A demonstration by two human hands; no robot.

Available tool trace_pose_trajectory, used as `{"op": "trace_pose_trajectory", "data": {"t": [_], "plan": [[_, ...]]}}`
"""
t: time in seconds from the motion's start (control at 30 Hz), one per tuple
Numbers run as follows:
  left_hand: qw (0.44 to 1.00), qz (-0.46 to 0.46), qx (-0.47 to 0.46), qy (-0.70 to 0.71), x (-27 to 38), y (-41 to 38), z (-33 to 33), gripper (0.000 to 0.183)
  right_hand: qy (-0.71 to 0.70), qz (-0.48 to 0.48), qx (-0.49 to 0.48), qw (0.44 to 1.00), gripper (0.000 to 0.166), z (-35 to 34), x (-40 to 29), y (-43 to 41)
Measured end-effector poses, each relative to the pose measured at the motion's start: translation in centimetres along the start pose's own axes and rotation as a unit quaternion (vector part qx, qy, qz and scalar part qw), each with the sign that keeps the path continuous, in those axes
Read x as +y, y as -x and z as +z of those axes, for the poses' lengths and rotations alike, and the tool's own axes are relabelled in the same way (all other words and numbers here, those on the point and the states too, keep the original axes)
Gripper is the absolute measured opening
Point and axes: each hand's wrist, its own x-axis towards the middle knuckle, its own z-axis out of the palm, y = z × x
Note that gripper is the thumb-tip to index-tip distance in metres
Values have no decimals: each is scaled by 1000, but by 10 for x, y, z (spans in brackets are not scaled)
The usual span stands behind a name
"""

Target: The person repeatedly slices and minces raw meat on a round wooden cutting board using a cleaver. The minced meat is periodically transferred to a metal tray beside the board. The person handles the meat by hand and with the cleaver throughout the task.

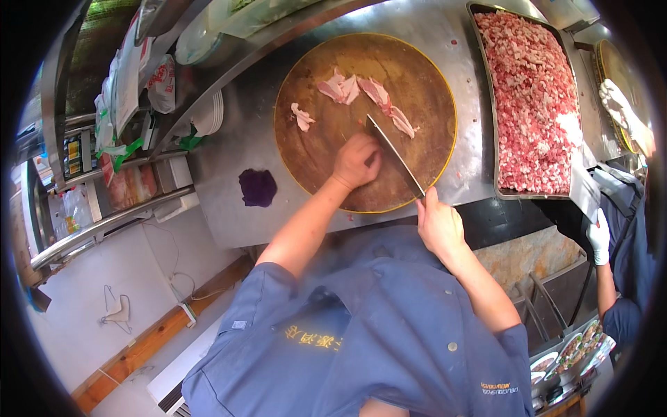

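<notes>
My right hand [441,221] grips the handle of a cleaver [397,155], which stands on edge over a round wooden chopping board [333,125] with a yellow rim. Just left of the blade, my left hand [357,161] rests on the board with its fingers curled under; whether anything lies beneath them is hidden. Beyond the hands are pieces of raw meat: a pale folded piece [340,86], a longer red-and-white strip [375,95] with a narrow end piece [403,123], and a small whitish scrap [302,117] at the left.
A metal tray [489,94] heaped with chopped raw meat [531,104] stands to the right on the steel table [239,130]. A purple cloth [258,187] lies left of the board. At far right, a co-worker's gloved hand [599,240] holds another cleaver [584,190]. Shelving [114,221] borders the left.
</notes>
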Motion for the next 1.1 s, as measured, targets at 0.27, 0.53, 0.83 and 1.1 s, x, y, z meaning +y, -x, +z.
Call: {"op": "trace_pose_trajectory", "data": {"t": [0.27,0.53,0.83,1.1], "plan": [[995,-79,62,25,-19,-34,-37,15,-3,-61,31,998,26,-25,19,18],[929,-240,-217,-180,-72,-111,-98,30,-23,-63,23,997,25,-12,29,9],[784,-488,-17,383,5,-22,9,24,-13,-34,104,994,25,-28,29,-6],[998,23,-60,27,24,-23,0,24,33,-50,65,996,27,-30,28,-2]]}}
